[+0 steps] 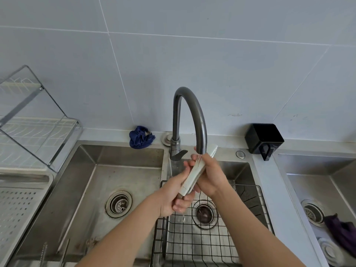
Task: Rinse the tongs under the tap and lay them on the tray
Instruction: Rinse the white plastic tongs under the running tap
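Both hands, left [170,197] and right [211,175], grip tongs [193,175] under tap [193,105]; wire basket [212,238] in sink [238,170].

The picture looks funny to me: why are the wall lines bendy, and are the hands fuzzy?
Head view: the wide lens bows the grout lines toward the edges; left hand, right hand and tongs are slightly blurred; lighting is soft.

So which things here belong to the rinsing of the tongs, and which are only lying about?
For the job: tongs, tap, left hand, right hand, perforated tray on the left.
Lying about: blue cloth, black holder, wire basket, purple cloth, dish rack.
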`<state>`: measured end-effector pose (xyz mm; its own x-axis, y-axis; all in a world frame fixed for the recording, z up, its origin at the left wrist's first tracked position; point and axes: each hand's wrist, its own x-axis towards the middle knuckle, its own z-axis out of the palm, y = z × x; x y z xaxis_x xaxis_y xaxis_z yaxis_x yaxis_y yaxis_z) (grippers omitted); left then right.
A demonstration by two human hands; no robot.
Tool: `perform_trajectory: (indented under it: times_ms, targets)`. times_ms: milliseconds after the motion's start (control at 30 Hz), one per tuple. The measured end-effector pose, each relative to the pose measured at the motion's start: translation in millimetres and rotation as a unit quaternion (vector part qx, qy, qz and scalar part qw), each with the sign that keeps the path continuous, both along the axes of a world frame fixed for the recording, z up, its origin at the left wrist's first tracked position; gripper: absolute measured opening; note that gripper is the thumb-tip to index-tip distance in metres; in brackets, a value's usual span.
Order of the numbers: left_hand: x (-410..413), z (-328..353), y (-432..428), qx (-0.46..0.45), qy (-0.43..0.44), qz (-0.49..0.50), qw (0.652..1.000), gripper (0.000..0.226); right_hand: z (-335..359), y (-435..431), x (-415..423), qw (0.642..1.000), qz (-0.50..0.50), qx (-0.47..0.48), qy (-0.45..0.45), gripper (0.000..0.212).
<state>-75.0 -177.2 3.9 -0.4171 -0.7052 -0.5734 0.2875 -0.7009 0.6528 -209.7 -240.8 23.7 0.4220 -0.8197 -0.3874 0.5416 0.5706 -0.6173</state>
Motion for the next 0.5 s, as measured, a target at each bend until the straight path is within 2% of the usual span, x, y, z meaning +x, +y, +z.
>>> perform_trajectory:
  times_ms: [33,67,133,167,200,233,333,367,400,433,500]
  targets:
    - [0,-1,2,-0.002,0.012,-0.004,1.000,0.072,-3,2,0,0.995,-0.006,-0.035,0.094,0.018]
    - [-2,-4,6,-0.025,-0.007,0.004,1.000,0.069,-5,4,2,0.972,-0.010,-0.090,0.215,0.024]
    - [-11,-14,17,-0.091,-0.101,0.035,0.990,0.053,-10,8,6,0.895,-0.028,-0.197,0.399,0.030]
    - [-15,-20,22,-0.120,-0.148,0.056,0.980,0.048,-14,10,7,0.866,-0.041,-0.230,0.442,0.033]
    - [-19,-26,27,-0.148,-0.190,0.066,0.968,0.047,-16,13,8,0.857,-0.054,-0.251,0.446,0.034]
    - [-22,-30,31,-0.171,-0.223,0.072,0.957,0.047,-15,17,8,0.869,-0.072,-0.251,0.421,0.032]
    - [-27,-35,37,-0.180,-0.242,0.091,0.949,0.040,-10,25,11,0.954,-0.110,-0.124,0.249,0.025]
    - [-26,-36,38,-0.171,-0.236,0.096,0.952,0.034,-10,28,12,0.965,-0.100,-0.105,0.217,0.027]
    - [-24,-37,39,-0.159,-0.232,0.097,0.955,0.026,-12,32,11,0.962,-0.072,-0.119,0.235,0.030]
    - [-23,-39,40,-0.142,-0.226,0.097,0.959,0.017,-15,35,10,0.943,-0.030,-0.159,0.292,0.034]
    - [-20,-42,43,-0.107,-0.211,0.104,0.966,0.006,-17,41,6,0.873,0.051,-0.235,0.424,0.051]
